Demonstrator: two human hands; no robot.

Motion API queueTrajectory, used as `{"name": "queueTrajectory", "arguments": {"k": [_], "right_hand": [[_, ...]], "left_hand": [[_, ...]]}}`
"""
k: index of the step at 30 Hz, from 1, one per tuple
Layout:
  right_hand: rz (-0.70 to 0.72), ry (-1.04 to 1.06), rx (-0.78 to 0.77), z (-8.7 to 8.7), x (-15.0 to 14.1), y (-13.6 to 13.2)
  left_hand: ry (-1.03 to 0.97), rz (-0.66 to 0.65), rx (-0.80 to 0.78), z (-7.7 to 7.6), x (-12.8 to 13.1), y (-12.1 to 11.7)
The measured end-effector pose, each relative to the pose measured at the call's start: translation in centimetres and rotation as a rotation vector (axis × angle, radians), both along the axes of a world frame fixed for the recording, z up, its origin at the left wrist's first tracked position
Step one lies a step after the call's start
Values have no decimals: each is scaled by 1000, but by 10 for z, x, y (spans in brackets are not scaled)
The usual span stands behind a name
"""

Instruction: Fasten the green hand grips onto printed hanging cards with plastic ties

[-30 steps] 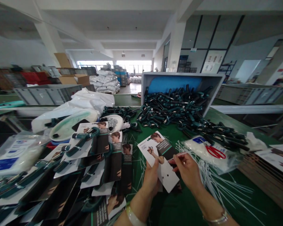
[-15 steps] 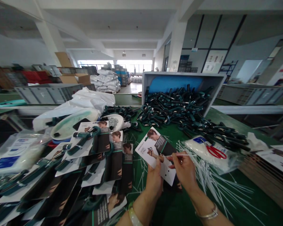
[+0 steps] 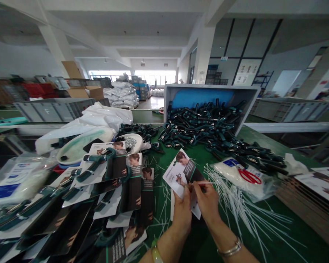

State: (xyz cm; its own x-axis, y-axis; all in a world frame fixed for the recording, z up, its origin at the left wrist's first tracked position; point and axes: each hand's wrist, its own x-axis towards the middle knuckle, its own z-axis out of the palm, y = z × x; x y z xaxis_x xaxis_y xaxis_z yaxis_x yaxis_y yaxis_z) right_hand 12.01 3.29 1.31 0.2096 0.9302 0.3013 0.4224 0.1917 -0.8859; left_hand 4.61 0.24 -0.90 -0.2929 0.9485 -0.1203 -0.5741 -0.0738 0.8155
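The green desk (image 3: 159, 160) stands in a workshop with white beams, a concrete-look ceiling and far windows (image 3: 156, 77). Above it, the printed card (image 3: 178, 175) slants, its long axis running from upper left, the picture end farthest off, to lower right. The left hand (image 3: 182, 208) pinches its lower part; the right hand (image 3: 207, 199), fingertips closed, pinches a thin white tie (image 3: 207, 182) across it.

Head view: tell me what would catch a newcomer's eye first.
Probably the great heap of dark hand exercisers spread from the tipped gray crate, just right of center. Next, the overlapping printed cards at lower left, and the red-handled scissors on the clear plastic bag at right.
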Motion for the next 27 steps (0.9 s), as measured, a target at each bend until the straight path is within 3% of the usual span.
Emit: {"name": "queueTrajectory", "arguments": {"k": [7,14,17,20,23,25,27], "right_hand": [[146,-357,135,1,8,1],[428,-396,301,6,32,5],[459,-437,325,8,32,6],[452,-511,274,15,27,4],[534,-508,168,29,33,4],[564,-416,99,37,47,8],[485,-230,33,42,61,16]], "left_hand": [[58,99,-7,3,-8,8],[-19,-46,-66,14,-24,9],[-15,-109,-84,16,-24,7],[3,-137,-119,14,-24,6],[-1,-149,-135,10,-31,7],[-39,-198,-93,10,-38,8],[-89,-249,-57,13,-45,9]]}}
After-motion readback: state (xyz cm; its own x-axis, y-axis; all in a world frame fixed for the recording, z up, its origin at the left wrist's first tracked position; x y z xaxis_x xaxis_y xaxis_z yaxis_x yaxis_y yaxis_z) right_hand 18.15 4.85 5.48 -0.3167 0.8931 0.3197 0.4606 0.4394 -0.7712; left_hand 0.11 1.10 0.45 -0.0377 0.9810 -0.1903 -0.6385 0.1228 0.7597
